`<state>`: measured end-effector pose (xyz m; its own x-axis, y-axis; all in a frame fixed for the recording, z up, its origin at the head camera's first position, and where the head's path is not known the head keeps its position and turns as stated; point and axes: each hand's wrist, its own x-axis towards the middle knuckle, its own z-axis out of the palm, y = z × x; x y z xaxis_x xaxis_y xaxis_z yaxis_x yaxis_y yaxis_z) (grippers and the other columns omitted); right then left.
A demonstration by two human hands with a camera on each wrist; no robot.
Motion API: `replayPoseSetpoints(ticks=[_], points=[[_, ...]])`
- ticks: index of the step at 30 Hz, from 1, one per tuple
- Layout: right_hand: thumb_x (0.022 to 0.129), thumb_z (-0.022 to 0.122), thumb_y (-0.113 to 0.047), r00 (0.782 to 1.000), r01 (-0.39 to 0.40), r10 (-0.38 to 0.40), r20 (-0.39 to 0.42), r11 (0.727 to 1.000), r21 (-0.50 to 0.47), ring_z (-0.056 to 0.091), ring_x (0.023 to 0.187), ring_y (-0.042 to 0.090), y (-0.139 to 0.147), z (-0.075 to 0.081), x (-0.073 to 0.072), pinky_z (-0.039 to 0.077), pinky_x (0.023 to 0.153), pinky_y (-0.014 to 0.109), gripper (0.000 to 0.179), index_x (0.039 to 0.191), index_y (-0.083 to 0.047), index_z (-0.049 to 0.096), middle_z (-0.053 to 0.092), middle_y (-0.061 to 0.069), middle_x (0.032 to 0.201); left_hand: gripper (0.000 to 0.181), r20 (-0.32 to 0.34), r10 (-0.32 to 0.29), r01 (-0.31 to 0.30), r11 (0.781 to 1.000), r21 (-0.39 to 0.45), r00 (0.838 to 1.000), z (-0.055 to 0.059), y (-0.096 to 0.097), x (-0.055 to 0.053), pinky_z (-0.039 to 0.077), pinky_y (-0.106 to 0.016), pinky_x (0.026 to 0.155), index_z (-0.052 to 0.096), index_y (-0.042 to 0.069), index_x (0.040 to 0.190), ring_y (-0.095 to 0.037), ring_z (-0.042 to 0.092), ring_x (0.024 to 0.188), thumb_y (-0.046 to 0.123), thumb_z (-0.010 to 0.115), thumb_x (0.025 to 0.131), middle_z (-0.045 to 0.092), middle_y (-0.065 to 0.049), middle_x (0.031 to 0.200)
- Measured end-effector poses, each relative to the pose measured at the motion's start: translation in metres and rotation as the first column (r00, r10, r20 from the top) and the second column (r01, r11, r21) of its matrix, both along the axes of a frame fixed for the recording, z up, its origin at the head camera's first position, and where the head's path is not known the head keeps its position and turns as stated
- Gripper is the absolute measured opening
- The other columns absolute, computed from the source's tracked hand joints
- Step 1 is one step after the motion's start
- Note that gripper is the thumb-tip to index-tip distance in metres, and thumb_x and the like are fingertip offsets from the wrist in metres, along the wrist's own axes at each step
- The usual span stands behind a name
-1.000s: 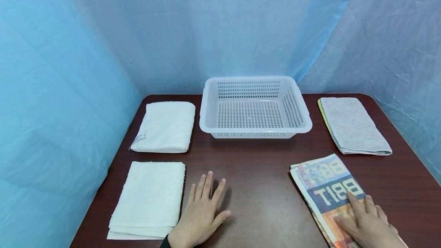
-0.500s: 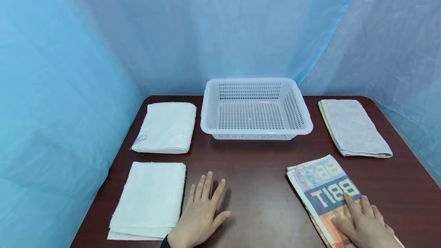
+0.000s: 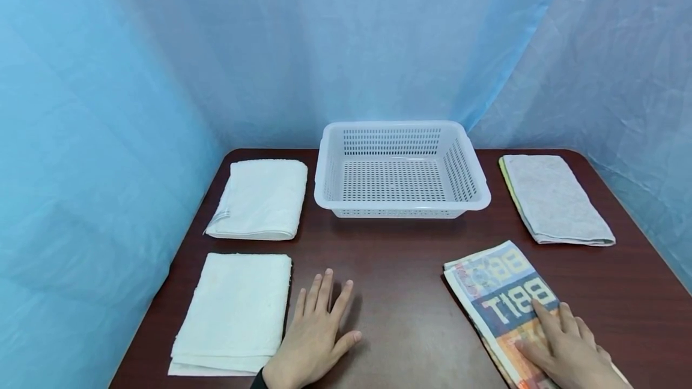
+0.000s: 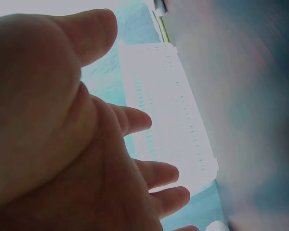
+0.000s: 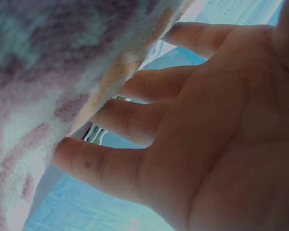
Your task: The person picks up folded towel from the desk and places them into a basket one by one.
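A folded towel (image 3: 503,305) printed with letters and numbers in blue, orange and white lies at the front right. My right hand (image 3: 573,347) rests on its near right part, fingers extended. In the right wrist view the fingertips of that right hand (image 5: 197,110) touch the fuzzy towel (image 5: 62,86). My left hand (image 3: 316,329) is spread out, palm down, at the front of the table, holding nothing. Just left of it lies a folded white towel (image 3: 232,311). From the left wrist, the palm and fingers of the left hand (image 4: 86,130) appear before the basket (image 4: 168,115).
A white perforated plastic basket (image 3: 400,204) stands at the back centre of the brown table (image 3: 389,293). Another folded white towel (image 3: 262,197) lies at the back left, and a folded grey towel with a yellow-green edge (image 3: 557,197) at the back right. Blue curtains (image 3: 378,47) surround the table.
The printed towel has slid a little to the left along the table, with my right hand moving on it. My left hand has stayed in place.
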<state>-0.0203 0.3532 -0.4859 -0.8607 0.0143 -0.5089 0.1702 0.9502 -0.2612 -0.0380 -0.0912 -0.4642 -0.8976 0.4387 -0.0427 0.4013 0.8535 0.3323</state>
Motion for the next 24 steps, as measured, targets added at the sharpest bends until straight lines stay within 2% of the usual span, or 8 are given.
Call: replayPoseSetpoints(ticks=[9,18,24], points=[[0.091,0.048,-0.071,1.000,-0.013,0.013,-0.022,1.000,-0.010,0.014,0.121,0.077,-0.006,0.000,-0.003,0.028,0.080,0.083,0.102,0.151,0.006,0.018,0.007,0.055,0.141,0.075,0.021,0.002,-0.002,1.000,-0.001,1.000,0.001,0.000,-0.002,0.021,-0.066,0.111,0.026,0.017,0.158,-0.044,0.015,0.149,0.057,0.047,0.099,0.013,-0.024,0.163],[0.090,0.050,-0.072,0.998,-0.031,0.031,-0.051,1.000,-0.001,0.015,0.122,0.076,-0.019,0.003,-0.004,0.026,0.083,0.084,0.101,0.150,0.005,0.023,0.009,0.055,0.142,0.075,-0.003,0.003,-0.003,1.000,-0.001,1.000,0.001,0.001,-0.001,0.022,-0.065,0.111,0.027,0.017,0.158,-0.043,0.017,0.148,0.056,0.049,0.098,0.014,-0.024,0.162],[0.089,0.051,-0.072,0.996,-0.041,0.042,-0.073,0.999,0.014,0.017,0.122,0.076,-0.024,0.003,-0.003,0.027,0.083,0.083,0.101,0.151,0.004,0.024,0.010,0.054,0.142,0.075,0.004,0.002,-0.002,1.000,-0.004,1.000,0.001,0.001,-0.001,0.022,-0.065,0.111,0.026,0.017,0.158,-0.043,0.016,0.149,0.055,0.049,0.098,0.013,-0.024,0.163]])
